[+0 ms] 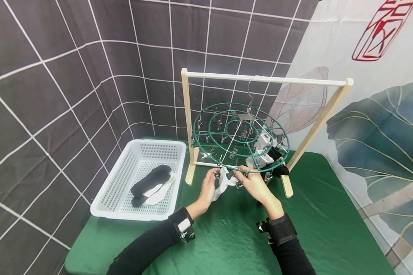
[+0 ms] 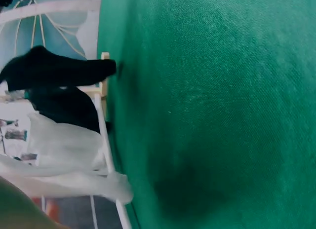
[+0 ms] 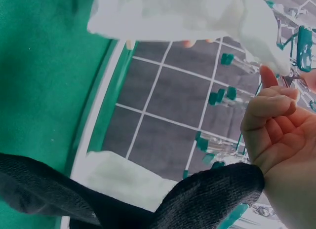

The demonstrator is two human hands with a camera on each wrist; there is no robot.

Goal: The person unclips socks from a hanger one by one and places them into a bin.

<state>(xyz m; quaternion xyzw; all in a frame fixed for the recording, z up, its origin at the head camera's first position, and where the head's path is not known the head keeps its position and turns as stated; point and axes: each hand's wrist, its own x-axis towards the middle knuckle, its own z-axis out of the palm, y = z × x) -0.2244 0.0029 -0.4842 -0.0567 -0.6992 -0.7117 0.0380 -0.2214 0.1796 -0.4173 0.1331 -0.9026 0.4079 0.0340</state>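
A round green drying rack (image 1: 206,151) with hanging clips is suspended from a wooden-legged stand. At its near rim, my left hand (image 1: 205,193) holds a white sock (image 1: 223,185) near its upper edge. My right hand (image 1: 256,186) is at the sock's other side, its thumb and index finger pinching a metal clip (image 1: 230,175) with green pads. In the right wrist view, the right hand (image 3: 281,125) has curled fingers, with the index fingertip right at the end of the white sock (image 3: 173,17). The left wrist view shows the sock (image 2: 74,184) hanging low, with most of the left hand out of frame.
Black socks (image 1: 280,170) and white socks (image 1: 262,143) hang at the rack's right side. A white plastic basket (image 1: 104,204) on the left contains grey and white socks (image 1: 153,181). The stand's crossbar (image 1: 227,76) runs above the rack. Green cloth (image 1: 227,244) covers the table.
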